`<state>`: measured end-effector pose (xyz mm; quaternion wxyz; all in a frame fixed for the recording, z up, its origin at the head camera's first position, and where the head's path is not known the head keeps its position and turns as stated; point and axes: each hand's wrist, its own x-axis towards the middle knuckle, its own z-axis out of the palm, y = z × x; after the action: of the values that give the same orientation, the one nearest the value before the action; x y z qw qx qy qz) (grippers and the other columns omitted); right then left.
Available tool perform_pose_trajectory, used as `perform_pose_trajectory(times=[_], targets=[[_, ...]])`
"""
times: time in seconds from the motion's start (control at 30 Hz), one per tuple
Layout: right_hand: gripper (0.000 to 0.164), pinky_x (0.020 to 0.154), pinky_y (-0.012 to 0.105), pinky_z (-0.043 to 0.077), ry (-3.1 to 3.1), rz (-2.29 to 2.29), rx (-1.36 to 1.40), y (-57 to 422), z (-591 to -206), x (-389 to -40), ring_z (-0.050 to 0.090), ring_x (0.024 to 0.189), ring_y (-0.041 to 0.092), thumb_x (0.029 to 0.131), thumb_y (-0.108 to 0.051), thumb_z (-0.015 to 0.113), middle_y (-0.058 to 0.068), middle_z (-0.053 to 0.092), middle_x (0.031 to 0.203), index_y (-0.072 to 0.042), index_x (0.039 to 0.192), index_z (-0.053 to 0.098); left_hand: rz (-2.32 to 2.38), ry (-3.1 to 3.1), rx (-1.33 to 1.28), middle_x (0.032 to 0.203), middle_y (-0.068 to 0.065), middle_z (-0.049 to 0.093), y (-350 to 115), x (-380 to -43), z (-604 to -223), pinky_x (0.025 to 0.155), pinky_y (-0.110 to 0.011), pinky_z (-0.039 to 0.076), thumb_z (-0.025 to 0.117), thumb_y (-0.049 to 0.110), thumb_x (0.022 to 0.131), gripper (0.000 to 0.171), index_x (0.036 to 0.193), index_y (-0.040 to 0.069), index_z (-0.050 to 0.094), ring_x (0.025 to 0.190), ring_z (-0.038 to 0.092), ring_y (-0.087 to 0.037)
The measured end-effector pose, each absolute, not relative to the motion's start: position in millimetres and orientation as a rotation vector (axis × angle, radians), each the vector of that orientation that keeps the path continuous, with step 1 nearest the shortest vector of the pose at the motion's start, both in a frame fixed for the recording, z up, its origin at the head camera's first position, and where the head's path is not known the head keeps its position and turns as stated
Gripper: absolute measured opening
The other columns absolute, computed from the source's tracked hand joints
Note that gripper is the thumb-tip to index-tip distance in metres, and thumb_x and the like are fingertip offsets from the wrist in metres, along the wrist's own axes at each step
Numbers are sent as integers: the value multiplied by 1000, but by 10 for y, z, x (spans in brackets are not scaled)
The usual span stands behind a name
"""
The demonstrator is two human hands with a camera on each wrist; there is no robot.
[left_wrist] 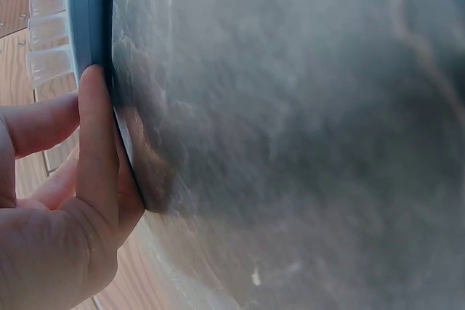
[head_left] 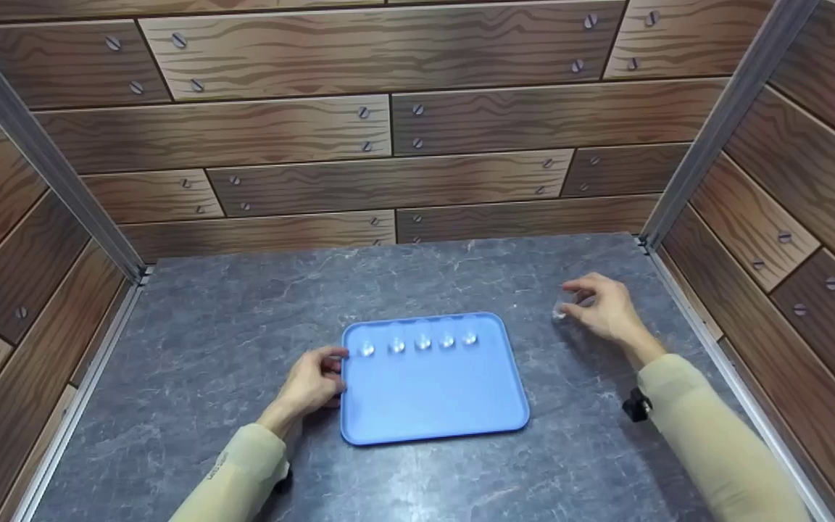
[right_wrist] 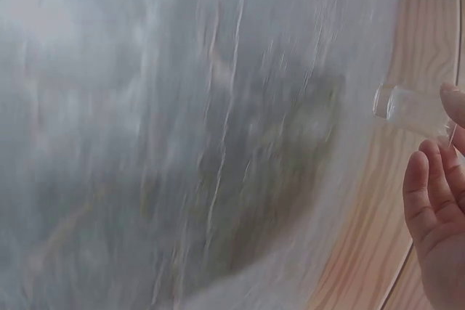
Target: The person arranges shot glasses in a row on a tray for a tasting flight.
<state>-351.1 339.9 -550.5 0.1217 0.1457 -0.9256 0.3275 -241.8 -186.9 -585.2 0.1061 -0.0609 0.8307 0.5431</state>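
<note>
A blue tray (head_left: 432, 399) lies on the table with several small clear shot glasses (head_left: 423, 341) standing in a row along its far side. My left hand (head_left: 310, 380) is at the tray's left edge, its fingertips touching the rim. In the left wrist view the fingers (left_wrist: 96, 143) are fairly straight against the tray's side (left_wrist: 89, 12), and some of the glasses (left_wrist: 51, 67) show beyond it. To the right of the tray, my right hand (head_left: 606, 308) pinches another clear shot glass (head_left: 559, 310) between thumb and fingers. The right wrist view shows this glass (right_wrist: 418, 112) with its thick base pointing away from the fingers.
The dark grey marbled tabletop (head_left: 258, 304) surrounds the tray. Wood-patterned walls (head_left: 301, 138) with metal corner posts (head_left: 722, 123) enclose the table at the back and both sides.
</note>
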Motion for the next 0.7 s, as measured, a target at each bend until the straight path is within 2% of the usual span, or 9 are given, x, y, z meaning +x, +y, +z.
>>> perform_pose_trajectory(times=[0.13, 0.27, 0.57, 0.7], targets=[[35, 83, 43, 73, -2664, 1002, 518, 3186, -5494, -3458, 80, 94, 38, 87, 0, 92, 20, 79, 110, 3, 121, 83, 1588, 2460, -190, 115, -15, 68, -1870, -2415, -5842, 65, -39, 73, 66, -18, 83, 65, 144, 4, 72, 92, 69, -20], [35, 84, 35, 73, -2664, 1040, 583, 2973, -5453, -3397, 78, 95, 35, 86, 0, 93, 19, 79, 111, 1, 120, 84, 1586, 2459, -194, 117, -16, 69, -1874, -2422, -5838, 66, -39, 73, 67, -17, 83, 65, 144, 4, 72, 94, 70, -21], [35, 82, 36, 73, -2682, 1139, 690, 2564, -5434, -3361, 78, 92, 31, 88, -2, 92, 19, 78, 109, 0, 122, 84, 1577, 2473, -187, 117, -16, 69, -1868, -2433, -5850, 66, -38, 73, 67, -15, 85, 63, 144, 5, 72, 95, 70, -21], [35, 81, 32, 73, -2709, 1138, 714, 2466, -5474, -3370, 79, 92, 30, 89, -3, 92, 20, 77, 109, 0, 122, 84, 1582, 2470, -176, 116, -15, 68, -1865, -2435, -5864, 65, -37, 72, 67, -15, 85, 62, 143, 5, 73, 94, 70, -21]])
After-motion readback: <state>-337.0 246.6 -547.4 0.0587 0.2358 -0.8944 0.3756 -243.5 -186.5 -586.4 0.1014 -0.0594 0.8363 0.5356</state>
